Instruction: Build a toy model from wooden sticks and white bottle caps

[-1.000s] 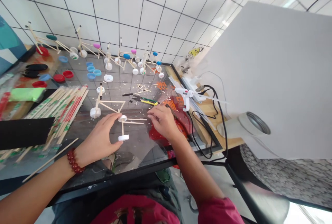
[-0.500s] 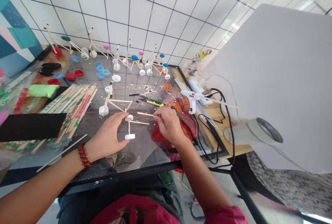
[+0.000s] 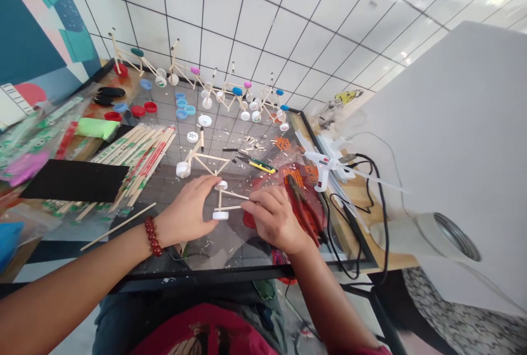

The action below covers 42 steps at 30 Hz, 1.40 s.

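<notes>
My left hand [image 3: 187, 209] steadies a small frame between thumb and fingertips: two white bottle caps [image 3: 220, 215] joined by a short wooden stick, with another stick [image 3: 234, 195] pointing right from the middle. Between the fingers of my right hand [image 3: 275, 217] is a thin wooden stick [image 3: 229, 208]. Its left end lies at the short stick, just above the lower cap; whether they touch I cannot tell. Just beyond the left hand stands a triangular stick frame [image 3: 209, 164] with a white cap wheel [image 3: 183, 169] and a black-wrapped upright [image 3: 202, 140].
Several stick-and-cap tricycle models [image 3: 237, 91] line the tiled wall. Bundled chopsticks [image 3: 140, 163] and a black sheet [image 3: 78, 179] lie left. Right are a yellow cutter [image 3: 262, 167], pliers [image 3: 302, 201], a white glue gun [image 3: 321, 168] with cables, and a lamp [image 3: 428, 234].
My right hand has brought its stick down and left against the capped frame, below the middle stick. My left hand keeps its hold. The whole view has shifted slightly.
</notes>
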Tool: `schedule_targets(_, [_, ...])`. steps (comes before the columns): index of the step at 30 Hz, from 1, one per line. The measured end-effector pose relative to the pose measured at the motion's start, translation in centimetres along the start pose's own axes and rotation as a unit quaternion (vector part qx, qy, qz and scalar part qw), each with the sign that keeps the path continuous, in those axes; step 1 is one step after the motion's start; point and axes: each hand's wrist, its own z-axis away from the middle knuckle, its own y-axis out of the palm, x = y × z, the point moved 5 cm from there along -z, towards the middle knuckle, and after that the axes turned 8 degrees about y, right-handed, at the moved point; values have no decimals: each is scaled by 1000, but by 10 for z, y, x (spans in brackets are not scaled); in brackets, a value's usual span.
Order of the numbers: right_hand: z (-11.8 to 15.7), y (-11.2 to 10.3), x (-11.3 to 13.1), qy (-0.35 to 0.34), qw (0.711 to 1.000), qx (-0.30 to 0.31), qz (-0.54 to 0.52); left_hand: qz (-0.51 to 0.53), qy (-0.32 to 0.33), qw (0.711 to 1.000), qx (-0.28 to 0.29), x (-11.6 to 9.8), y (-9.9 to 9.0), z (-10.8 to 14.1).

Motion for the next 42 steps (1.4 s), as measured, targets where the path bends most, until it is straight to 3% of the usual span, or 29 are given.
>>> schedule_targets(9, [2,-2,7,-28,998,-3,52,4,-4,1000,0,0,-1,0])
schedule_targets(15, [1,-5,0,3,998,-7,60,-1,-9,1000,13,0,0,0])
schedule_targets(21, [2,-5,-12,66,998,-13,-9,-7,-9,1000,7,-2,-1,0])
schedule_targets(31, [6,8,-15,79,996,44,-20,-5,-4,1000,0,-4,-3,-1])
schedule_targets(42, [6,14,-12,45,992,104,52,-6,-1,1000,0,-3,-3,-1])
